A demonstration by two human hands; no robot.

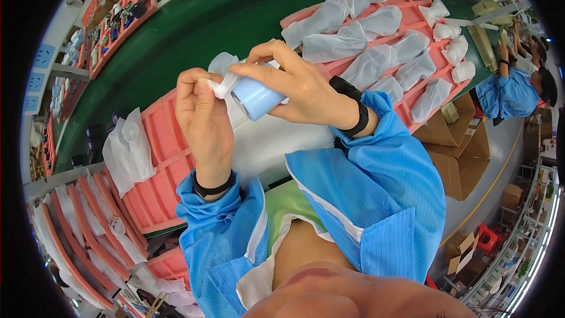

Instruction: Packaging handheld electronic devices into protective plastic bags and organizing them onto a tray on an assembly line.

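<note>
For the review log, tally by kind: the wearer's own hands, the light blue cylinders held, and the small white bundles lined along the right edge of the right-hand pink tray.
Own hands: 2 (left hand, right hand)
Light blue cylinder: 1
Small white bundles: 5
Total: 8

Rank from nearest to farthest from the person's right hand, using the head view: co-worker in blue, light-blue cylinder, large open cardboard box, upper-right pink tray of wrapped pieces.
From the right hand:
1. Light-blue cylinder, in its grasp.
2. Pink tray, at upper right.
3. Cardboard box, right, beyond the tray.
4. Co-worker, at far right.
</note>
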